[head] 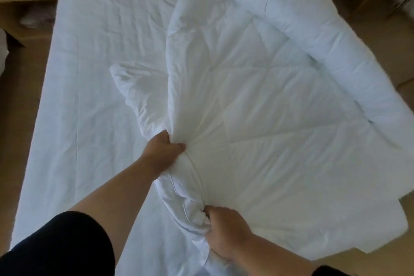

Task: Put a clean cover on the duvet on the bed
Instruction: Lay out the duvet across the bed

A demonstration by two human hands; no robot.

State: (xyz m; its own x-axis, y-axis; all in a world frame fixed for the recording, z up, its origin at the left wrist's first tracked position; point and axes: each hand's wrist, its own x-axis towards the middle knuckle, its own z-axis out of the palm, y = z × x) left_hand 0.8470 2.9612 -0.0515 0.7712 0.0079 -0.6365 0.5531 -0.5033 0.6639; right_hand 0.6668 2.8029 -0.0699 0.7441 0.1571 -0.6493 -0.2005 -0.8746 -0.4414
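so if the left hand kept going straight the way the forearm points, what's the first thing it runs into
Probably only more of the quilted duvet it already grips: the left hand points up and right across it. Farther along lies the duvet's rolled edge, though depth is unclear.

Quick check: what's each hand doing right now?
Left hand: grips a bunched fold of the white quilted duvet.
Right hand: grips gathered white fabric at the duvet's near edge.

Left hand [164,149] fingertips buried in duvet [257,101] folds; duvet cut off right edge.
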